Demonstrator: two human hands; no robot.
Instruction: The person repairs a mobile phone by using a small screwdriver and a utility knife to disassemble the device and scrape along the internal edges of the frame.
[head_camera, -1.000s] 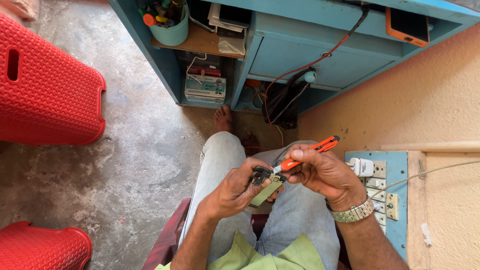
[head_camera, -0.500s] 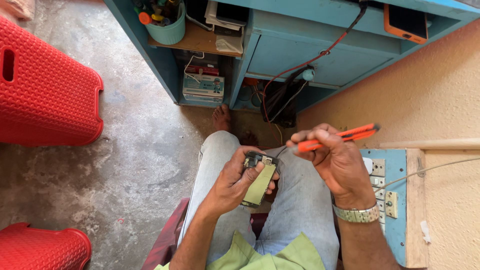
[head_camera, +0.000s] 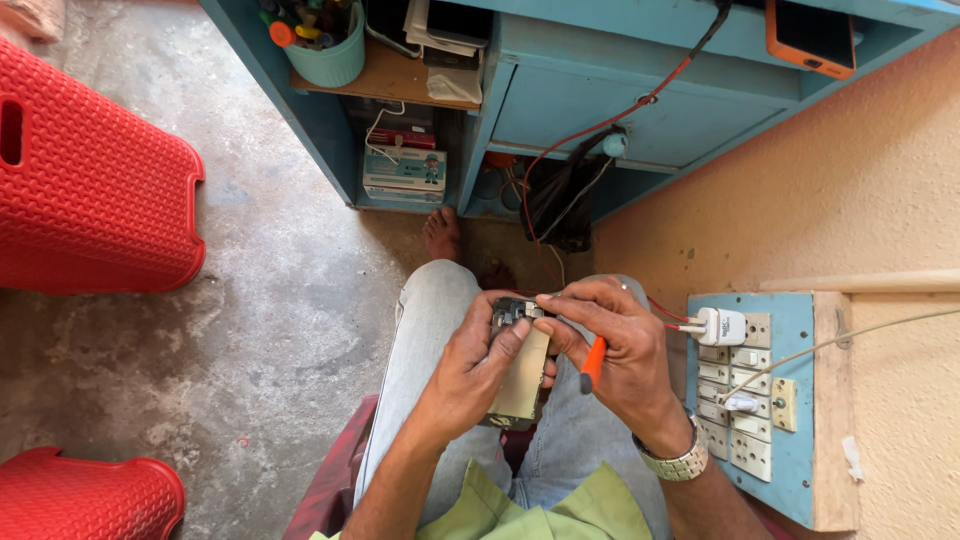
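Observation:
My left hand (head_camera: 468, 372) grips a small flat device (head_camera: 522, 372) with its back removed, a yellowish battery showing, held over my lap. My right hand (head_camera: 612, 352) rests against the device's top end, fingertips on its dark circuit part. An orange-handled tool (head_camera: 592, 365) is tucked in my right palm, its handle poking down between the fingers. A metal watch (head_camera: 676, 464) sits on my right wrist. My legs are in grey jeans (head_camera: 420, 340).
A blue desk (head_camera: 640, 90) stands ahead with red and black wires (head_camera: 590, 180) hanging, a pen cup (head_camera: 325, 40) and an orange phone (head_camera: 812, 35). A blue switchboard (head_camera: 750, 400) with a white plug is on the wall at right. Red plastic stools (head_camera: 90, 180) stand left.
My right hand swung the orange tool out to the right, then came back down onto the device's top with the tool folded into the palm. The left hand kept holding the device.

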